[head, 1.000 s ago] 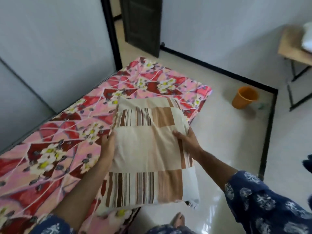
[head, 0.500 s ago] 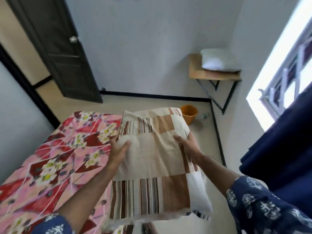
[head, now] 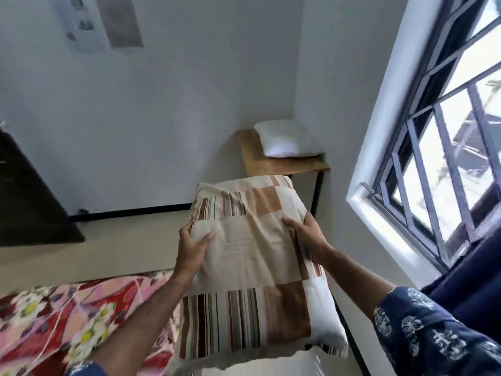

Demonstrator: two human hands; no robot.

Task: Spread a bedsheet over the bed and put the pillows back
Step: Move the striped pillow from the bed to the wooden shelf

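I hold a beige and brown patchwork pillow (head: 252, 270) in the air in front of me, off the bed. My left hand (head: 191, 246) grips its left edge, thumb on top. My right hand (head: 305, 230) grips its right edge with fingers curled over the fabric. The bed with the red and pink flowered bedsheet (head: 67, 318) lies at the lower left, below my left arm. A second pillow, plain white (head: 287, 139), rests on a small wooden table (head: 271, 165) in the far corner.
A barred window (head: 444, 147) fills the right wall, with a dark blue curtain (head: 474, 283) below it. A dark door (head: 24, 191) stands at the far left. Papers (head: 100, 21) hang on the white wall. Pale floor (head: 81, 251) lies between the bed and the wall.
My view swung right and up, from the bed toward the corner table and window. Both hands lifted the pillow off the bedsheet and carried it right, keeping the same grip.
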